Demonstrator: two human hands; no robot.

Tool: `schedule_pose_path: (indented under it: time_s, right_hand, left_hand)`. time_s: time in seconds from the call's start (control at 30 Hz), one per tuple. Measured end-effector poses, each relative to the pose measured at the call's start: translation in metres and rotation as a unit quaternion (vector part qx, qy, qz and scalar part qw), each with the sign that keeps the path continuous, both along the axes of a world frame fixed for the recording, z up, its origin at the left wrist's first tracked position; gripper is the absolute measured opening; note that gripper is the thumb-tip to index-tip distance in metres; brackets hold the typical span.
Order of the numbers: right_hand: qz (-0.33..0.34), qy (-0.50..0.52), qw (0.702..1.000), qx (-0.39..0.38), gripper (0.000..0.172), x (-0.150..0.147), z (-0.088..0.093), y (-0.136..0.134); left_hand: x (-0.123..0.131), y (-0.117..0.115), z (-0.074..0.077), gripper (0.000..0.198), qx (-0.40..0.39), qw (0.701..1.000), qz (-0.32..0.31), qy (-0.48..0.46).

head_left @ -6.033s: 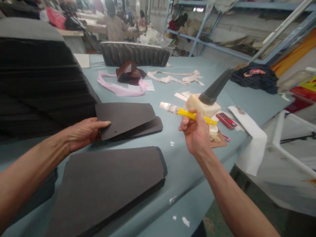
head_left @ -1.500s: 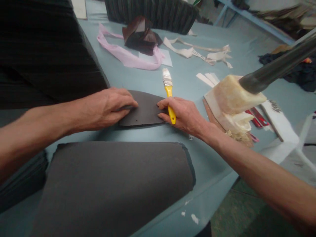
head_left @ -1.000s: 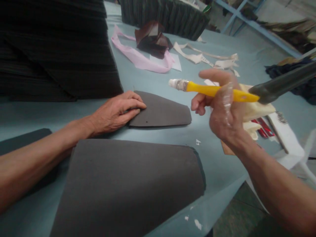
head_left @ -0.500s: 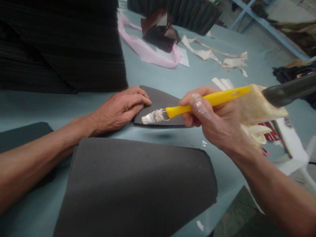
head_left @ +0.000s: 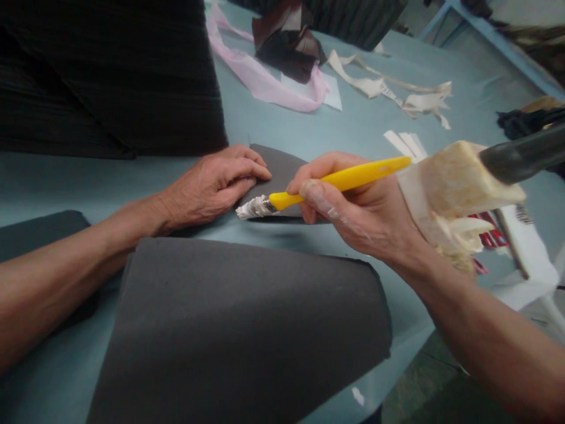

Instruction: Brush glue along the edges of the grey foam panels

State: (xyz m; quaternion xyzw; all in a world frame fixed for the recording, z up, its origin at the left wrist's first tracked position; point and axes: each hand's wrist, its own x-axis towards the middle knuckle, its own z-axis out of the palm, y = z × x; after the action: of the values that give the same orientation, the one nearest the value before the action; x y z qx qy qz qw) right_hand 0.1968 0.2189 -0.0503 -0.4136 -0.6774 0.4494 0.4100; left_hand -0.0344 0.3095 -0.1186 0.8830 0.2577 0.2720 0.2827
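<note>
My left hand lies over the left end of a small dark grey panel, its fingertips resting on the surface with the fingers stretched and slightly bent. In my right hand is a yellow-handled brush, gripped between thumb and fingers, with white smears on the thumb. Thick white paste coats the brush's bristles, which are at the panel's near left corner; whether they touch it I cannot tell. A larger dark grey panel, apparently stacked on another, lies nearest me.
A tall stack of dark sheets stands at the left. Behind my right wrist is a cream-coloured block with a dark rod at it. Pink cloth, brown material and pale strips lie farther back.
My right hand has moved left with the brush, bringing the bristles to the panel's left corner. My left hand stays in place on the panel while the view has shifted slightly.
</note>
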Motion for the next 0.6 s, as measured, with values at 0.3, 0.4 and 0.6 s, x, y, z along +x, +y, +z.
schedule_pose_path:
  time_s: [0.3,0.4,0.6]
  right_hand:
    - [0.025,-0.014,1.0,-0.007,0.042,0.006,-0.002,0.008]
    - [0.025,-0.026,0.999,-0.005,0.043,0.008,0.003,0.007]
    - [0.016,-0.067,0.997,-0.017,0.046,0.024,0.011,0.004]
  left_hand:
    - [0.0,0.001,0.0,0.031,0.01,1.0,0.004,0.006]
    - [0.001,0.0,0.001,0.031,0.008,1.0,0.006,0.004]
    - [0.001,-0.001,0.003,0.032,0.006,1.0,0.014,0.012]
